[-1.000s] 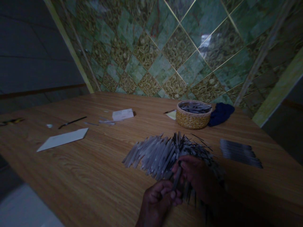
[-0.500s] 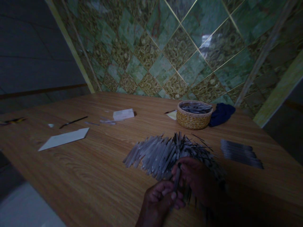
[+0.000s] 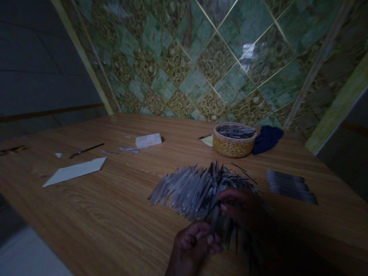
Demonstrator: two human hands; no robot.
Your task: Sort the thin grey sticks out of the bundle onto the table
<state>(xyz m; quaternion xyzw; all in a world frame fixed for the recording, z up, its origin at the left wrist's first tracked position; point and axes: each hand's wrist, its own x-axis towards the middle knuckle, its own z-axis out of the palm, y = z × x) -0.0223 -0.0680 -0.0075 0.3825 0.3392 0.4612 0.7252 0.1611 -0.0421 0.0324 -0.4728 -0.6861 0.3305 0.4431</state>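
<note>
My left hand [image 3: 194, 245] is low in the centre, its thumb and fingers pinching the lower end of a thin dark grey strip [image 3: 214, 220]. Just above and to the right, my right hand [image 3: 240, 207] has its fingers pinched near the strip's upper end; shadow hides what exactly they hold. Beyond the hands spreads a loose pile of grey and black strips [image 3: 186, 188]. A neat row of similar strips [image 3: 290, 186] lies to the right.
Behind the pile stands a woven basket [image 3: 234, 147] full of strips, beside a dark blue cloth [image 3: 267, 138]. A white box [image 3: 148, 140], a pale flat sheet [image 3: 76, 171] and a thin black tool [image 3: 86, 150] lie on the wooden table [image 3: 115, 214] towards the left.
My right hand has moved slightly right, away from my left hand, and more of the strip between them shows. The view has shifted slightly.
</note>
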